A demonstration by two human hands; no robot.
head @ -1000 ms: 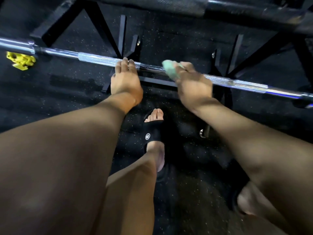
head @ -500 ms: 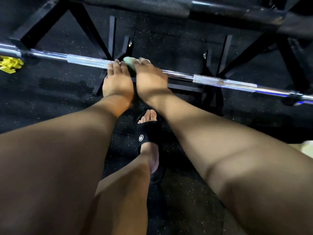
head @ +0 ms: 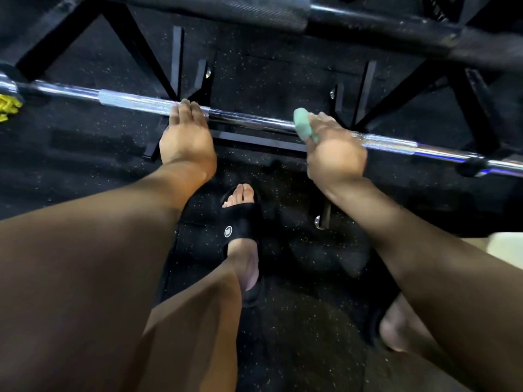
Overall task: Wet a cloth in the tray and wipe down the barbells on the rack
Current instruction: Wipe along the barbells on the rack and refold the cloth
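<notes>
A black rubber floor (head: 85, 154) flecked with pale specks fills the ground under everything. On it stands a foot in a black slide sandal (head: 240, 227) with a small round white logo on its strap, toes pointing up the frame, and a second bare heel (head: 396, 332) shows at the lower right, partly hidden. A yellow clip-like object (head: 7, 107) lies at the far left edge, cut off by the frame, and a pale, blurred patch (head: 506, 250) sits at the right edge.

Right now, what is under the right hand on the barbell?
A green cloth shows under the right hand, wrapped on the barbell. The bar beneath is covered.
</notes>
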